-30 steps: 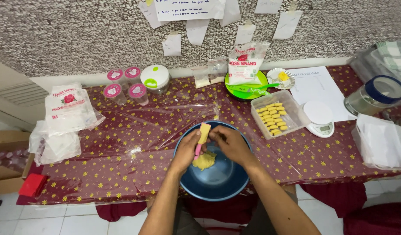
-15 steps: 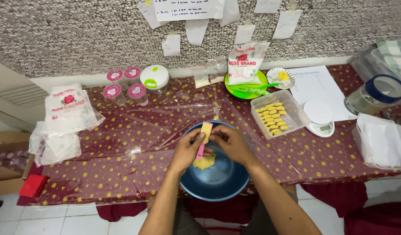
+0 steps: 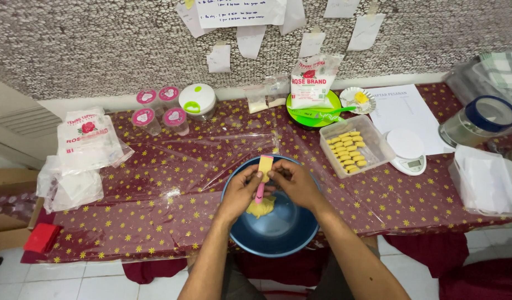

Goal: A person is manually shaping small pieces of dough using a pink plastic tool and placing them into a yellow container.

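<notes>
Both hands are held over a blue bowl (image 3: 278, 233) at the table's front edge. A pink-handled scraper (image 3: 262, 176) is pinched between the fingers of the left hand (image 3: 240, 191) and the right hand (image 3: 294, 182) — both closed on it. Yellow dough (image 3: 260, 208) lies in the bowl beneath them — a clear tray of shaped pieces (image 3: 351, 145) stands near, to the right.
</notes>
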